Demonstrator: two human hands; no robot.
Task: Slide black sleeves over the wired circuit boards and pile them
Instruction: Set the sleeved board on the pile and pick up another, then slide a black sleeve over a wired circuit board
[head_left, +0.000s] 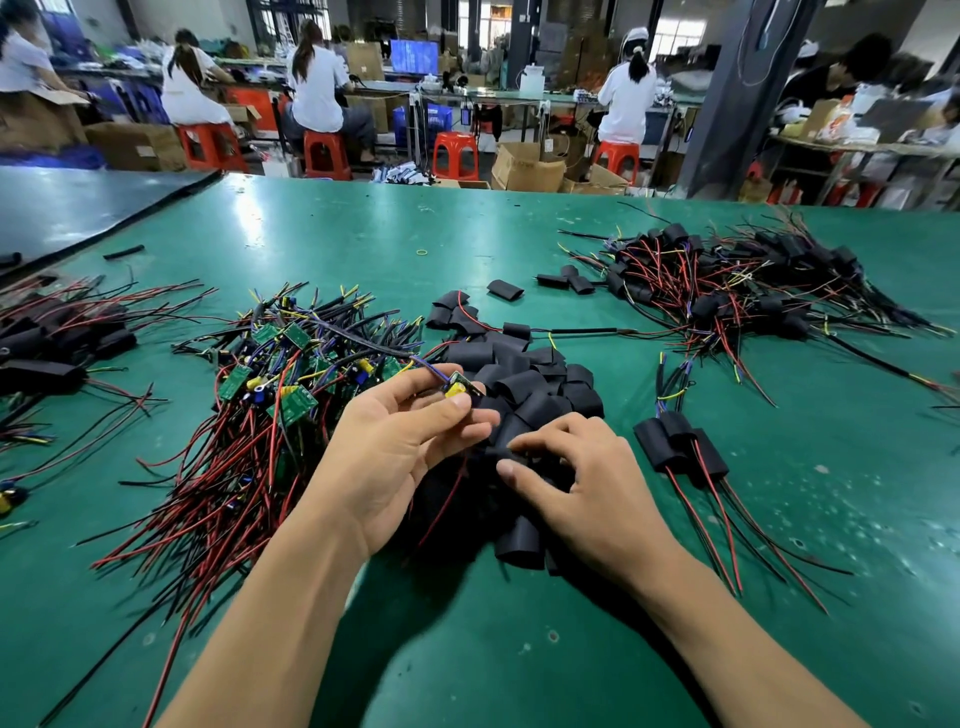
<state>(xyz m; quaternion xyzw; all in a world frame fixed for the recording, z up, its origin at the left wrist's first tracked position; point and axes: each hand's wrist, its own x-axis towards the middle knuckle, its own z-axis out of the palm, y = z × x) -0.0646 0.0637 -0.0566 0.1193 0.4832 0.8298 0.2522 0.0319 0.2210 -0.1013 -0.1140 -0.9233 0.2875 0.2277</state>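
Left hand (410, 447) pinch on circuit board (458, 387); right hand (587, 480) seemingly on sleeves (524, 387).

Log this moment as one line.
left hand: pinches board | right hand: on sleeves, grip unclear | board: bare

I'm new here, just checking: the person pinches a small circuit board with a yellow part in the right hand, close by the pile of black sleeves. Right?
Not quite. The left hand pinches the small circuit board with the yellow part, close by the pile of black sleeves; the fingers of the right hand are down on that pile. The head view shows it.
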